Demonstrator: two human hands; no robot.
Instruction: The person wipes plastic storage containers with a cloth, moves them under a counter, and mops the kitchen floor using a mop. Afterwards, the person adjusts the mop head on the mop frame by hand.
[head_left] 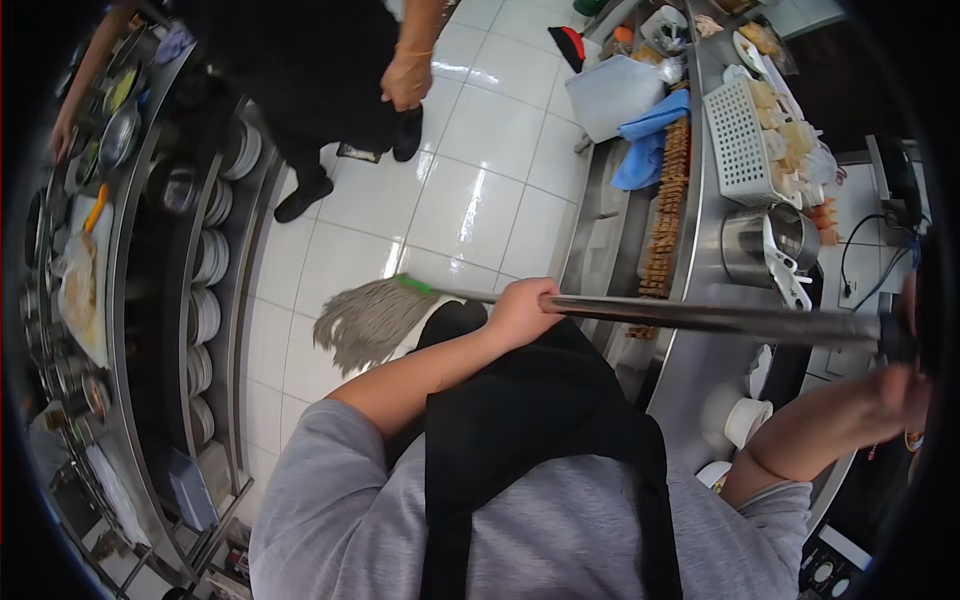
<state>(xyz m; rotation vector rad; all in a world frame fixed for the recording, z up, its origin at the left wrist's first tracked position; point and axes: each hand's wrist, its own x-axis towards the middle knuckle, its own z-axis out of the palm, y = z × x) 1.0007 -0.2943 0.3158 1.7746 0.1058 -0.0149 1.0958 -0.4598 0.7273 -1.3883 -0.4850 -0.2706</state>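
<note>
Holding mop (640, 313) crosswise in head view, in front of black apron (545, 410). Pointing left with grey strands (370, 320), spread on white tile floor (455, 215) left of center. Long axis: nearly straight left-right, with left end slightly farther. Tilted, with right end up close to camera. Joined to strands by green clamp (412, 284).

Gripping mop partway along with left hand (522, 315), with fingers closed narrow around the metal pole. At right edge of view: right hand (898, 393), next to dark end section (896, 338) of mop. Blurred and partly lost in dark rim there; cannot tell how fingers sit.

At far left: co-worker (290, 70) in black, standing on tiles beyond strands, with one arm down and one out to left counter. Along left, under that counter: stacked plates (206, 257), in a line from far to near.

Along right: steel counter (706, 240). On it, from far to near: white perforated basket (738, 140) and steel pot (755, 245), with pot on far side of pole. Nearer, between pole and right forearm: white bowl (748, 422). Hanging by counter edge, far right: blue cloth (642, 155), well apart from mop.
</note>
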